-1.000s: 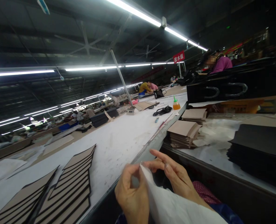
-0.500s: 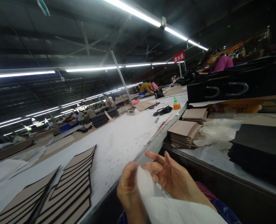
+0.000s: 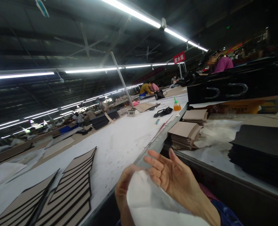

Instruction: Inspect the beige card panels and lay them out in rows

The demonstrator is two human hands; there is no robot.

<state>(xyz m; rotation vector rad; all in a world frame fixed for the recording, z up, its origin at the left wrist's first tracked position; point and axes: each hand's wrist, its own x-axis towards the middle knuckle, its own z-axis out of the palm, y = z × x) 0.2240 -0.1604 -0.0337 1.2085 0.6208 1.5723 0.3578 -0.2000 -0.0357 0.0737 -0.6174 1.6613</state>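
Observation:
My left hand (image 3: 124,191) grips the edge of a white sheet (image 3: 150,201), paper or thin cloth, I cannot tell which. Its fingertips are partly hidden behind the sheet. My right hand (image 3: 171,179) is open beside the sheet's right edge, palm up, with the thumb apart from loosely bent fingers. Both hands are low in the view, over the near edge of a white-covered table (image 3: 120,138). Left of them, overlapping grey-brown panels with black edges (image 3: 70,185) lie fanned out in two rows.
A glue-like orange bottle with a green tip (image 3: 176,105), a black strap bundle (image 3: 163,112) and a small blue tool (image 3: 157,121) lie farther along the table. At right are stacked brown boards (image 3: 184,133) and a black stack (image 3: 258,147). Co-workers bend over work farther back.
The white sheet has shifted left and turned its face more toward me. My left hand has moved slightly left with it, and my right fingers have opened away from its top edge.

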